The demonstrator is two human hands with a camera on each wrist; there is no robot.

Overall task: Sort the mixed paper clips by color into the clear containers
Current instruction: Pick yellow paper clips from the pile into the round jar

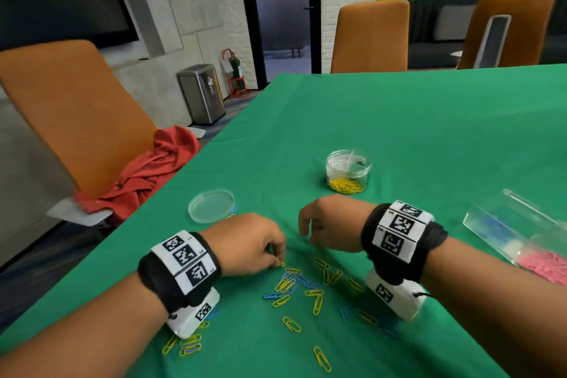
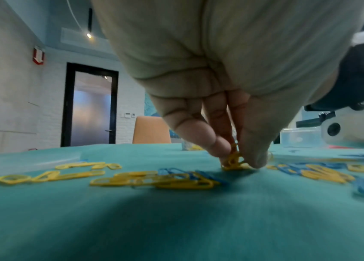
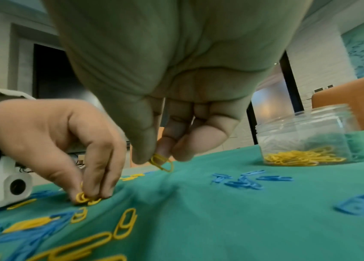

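Observation:
Yellow and blue paper clips (image 1: pixel 294 285) lie scattered on the green tablecloth (image 1: pixel 399 132) in front of me. My left hand (image 1: pixel 277 259) reaches down to the cloth and pinches yellow clips (image 2: pixel 234 161) between thumb and fingertips. My right hand (image 1: pixel 306 232) hovers just above the cloth and pinches a few yellow clips (image 3: pixel 162 161) that hang from its thumb and fingers. A round clear jar (image 1: pixel 348 170) with dividers stands farther back, with yellow clips (image 3: pixel 299 158) in its front compartment. At the right lies a clear rectangular box (image 1: pixel 515 233) with blue and pink clips.
A clear round lid (image 1: pixel 211 206) lies on the cloth to the left of the hands. An orange chair (image 1: pixel 70 107) with a red cloth (image 1: pixel 147 169) stands beside the table's left edge. More orange chairs (image 1: pixel 369 37) stand at the far side.

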